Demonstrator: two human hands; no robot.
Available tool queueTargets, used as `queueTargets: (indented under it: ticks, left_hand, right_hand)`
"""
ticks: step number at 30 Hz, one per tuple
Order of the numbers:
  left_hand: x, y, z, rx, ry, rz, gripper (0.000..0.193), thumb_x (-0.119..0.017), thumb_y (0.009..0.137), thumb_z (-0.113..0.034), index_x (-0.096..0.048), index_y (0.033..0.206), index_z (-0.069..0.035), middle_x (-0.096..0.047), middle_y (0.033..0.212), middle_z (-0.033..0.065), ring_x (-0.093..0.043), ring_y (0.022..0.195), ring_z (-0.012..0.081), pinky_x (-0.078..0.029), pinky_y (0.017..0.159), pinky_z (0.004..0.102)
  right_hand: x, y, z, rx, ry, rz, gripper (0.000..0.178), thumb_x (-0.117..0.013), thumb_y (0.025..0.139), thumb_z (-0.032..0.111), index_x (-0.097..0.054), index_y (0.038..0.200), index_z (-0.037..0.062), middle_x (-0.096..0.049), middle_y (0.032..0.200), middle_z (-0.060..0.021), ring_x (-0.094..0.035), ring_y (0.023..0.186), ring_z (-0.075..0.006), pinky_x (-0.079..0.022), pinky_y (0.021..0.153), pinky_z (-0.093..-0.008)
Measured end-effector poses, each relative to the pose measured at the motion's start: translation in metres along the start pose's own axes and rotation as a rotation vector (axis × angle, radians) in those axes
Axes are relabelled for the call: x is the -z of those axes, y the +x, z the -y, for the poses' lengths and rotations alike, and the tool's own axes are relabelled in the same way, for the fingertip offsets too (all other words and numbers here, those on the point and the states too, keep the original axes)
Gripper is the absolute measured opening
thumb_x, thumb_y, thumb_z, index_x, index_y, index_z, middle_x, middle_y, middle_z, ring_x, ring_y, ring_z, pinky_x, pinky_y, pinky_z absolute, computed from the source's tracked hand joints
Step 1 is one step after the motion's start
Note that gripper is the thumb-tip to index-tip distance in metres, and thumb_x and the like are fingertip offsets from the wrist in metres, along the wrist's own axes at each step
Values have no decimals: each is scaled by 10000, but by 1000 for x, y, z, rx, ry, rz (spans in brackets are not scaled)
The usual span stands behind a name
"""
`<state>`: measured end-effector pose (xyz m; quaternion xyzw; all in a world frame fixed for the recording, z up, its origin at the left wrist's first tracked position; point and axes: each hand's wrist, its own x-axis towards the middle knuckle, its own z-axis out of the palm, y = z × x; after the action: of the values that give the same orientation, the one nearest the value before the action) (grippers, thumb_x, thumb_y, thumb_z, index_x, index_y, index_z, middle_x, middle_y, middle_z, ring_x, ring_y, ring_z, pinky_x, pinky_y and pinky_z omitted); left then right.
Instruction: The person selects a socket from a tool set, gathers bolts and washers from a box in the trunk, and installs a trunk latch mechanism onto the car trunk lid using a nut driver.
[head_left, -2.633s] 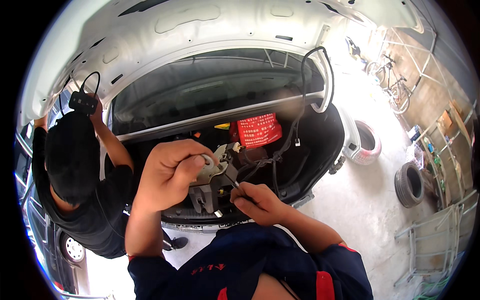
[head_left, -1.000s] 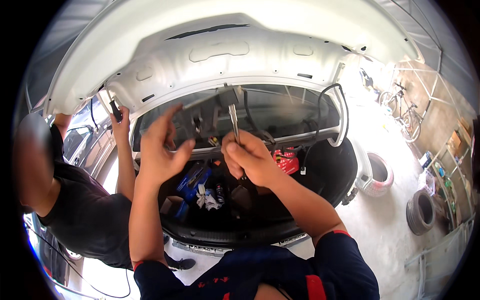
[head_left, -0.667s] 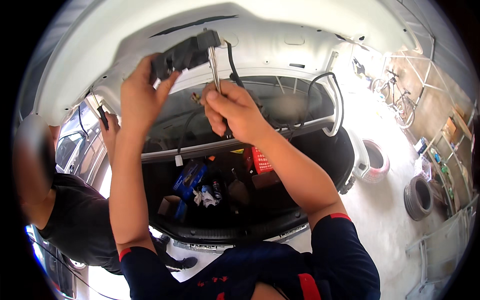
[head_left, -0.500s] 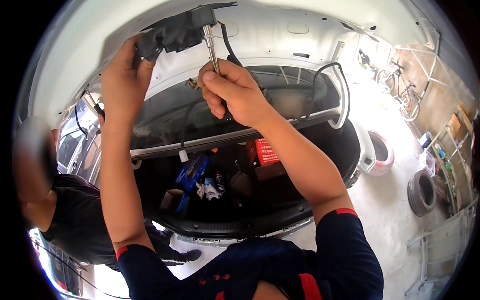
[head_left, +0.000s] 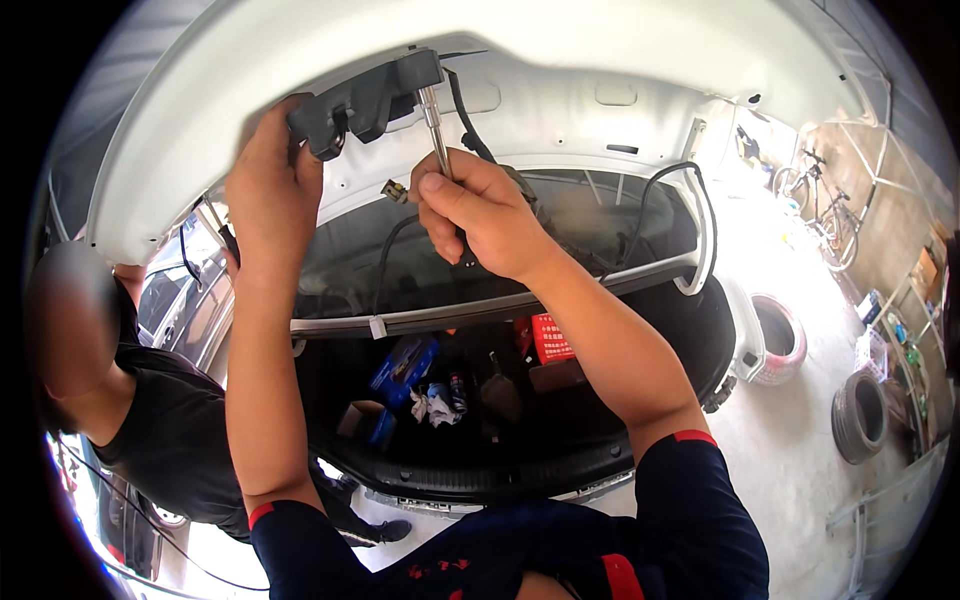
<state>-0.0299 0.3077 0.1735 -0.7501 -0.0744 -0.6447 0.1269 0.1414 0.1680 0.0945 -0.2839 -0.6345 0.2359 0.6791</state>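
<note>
A black moulded plastic part (head_left: pixel 368 100) is against the underside of the raised white trunk lid (head_left: pixel 610 40). My left hand (head_left: pixel 272 210) grips its left end, thumb in front and the other fingers mostly hidden behind. In my right hand (head_left: pixel 488 212) is a chrome socket extension (head_left: pixel 435 130), closed in the fingers. The extension points upward and its socket end meets the bottom of the part's right end. Whatever the socket sits on is hidden. A small wiring connector (head_left: pixel 394 190) dangles just left of my right hand, and a black cable (head_left: pixel 463 115) runs down behind it.
Below is the open trunk, with a blue box (head_left: pixel 405 365), crumpled white cloth (head_left: pixel 436 406) and a red box (head_left: pixel 552 340). A person in black (head_left: pixel 165 420) stands close on the left. Tyres (head_left: pixel 860 418), shelving and a bicycle (head_left: pixel 825 210) are on the right.
The whole view has shifted, so the lid, part and hands appear lower and slightly to the right. Both hands keep their grips, and the socket stays at the part's right end.
</note>
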Motion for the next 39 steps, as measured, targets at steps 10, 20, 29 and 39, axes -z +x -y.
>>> queueTargets:
  ticks: [10, 20, 29, 39]
  left_hand:
    - [-2, 2, -7, 19, 49, 2, 426, -696, 855, 17, -664, 1269, -83, -697, 902, 192, -680, 859, 401, -531, 748, 483]
    - [0, -1, -10, 94, 98, 29, 411, -726, 869, -41, -642, 1268, -92, -713, 944, 188, -686, 905, 406, -544, 770, 495]
    - [-2, -1, -11, 91, 152, 26, 391, -736, 871, -59, -632, 1248, -65, -713, 950, 186, -689, 912, 401, -549, 767, 501]
    - [0, -1, -14, 67, 152, 4, 393, -744, 871, -69, -624, 1245, -63, -711, 948, 184, -686, 913, 401, -546, 771, 503]
  right_hand:
    - [-4, -6, -1, 40, 106, -89, 175, -658, 1028, 180, -580, 1017, 24, -574, 738, -10, -527, 551, -95, -426, 501, -257]
    - [-4, -20, -6, 33, -67, -203, 349, -686, 1042, 271, -662, 1229, -23, -672, 884, -74, -627, 781, -141, -513, 756, -286]
    - [3, -25, -10, -39, 470, -4, 453, -545, 1106, 361, -610, 1358, -10, -590, 840, -59, -534, 692, -136, -442, 628, -268]
    - [-5, -26, -19, 75, 279, -190, 249, -720, 1017, 252, -647, 1057, 17, -650, 916, -76, -580, 729, -129, -500, 618, -300]
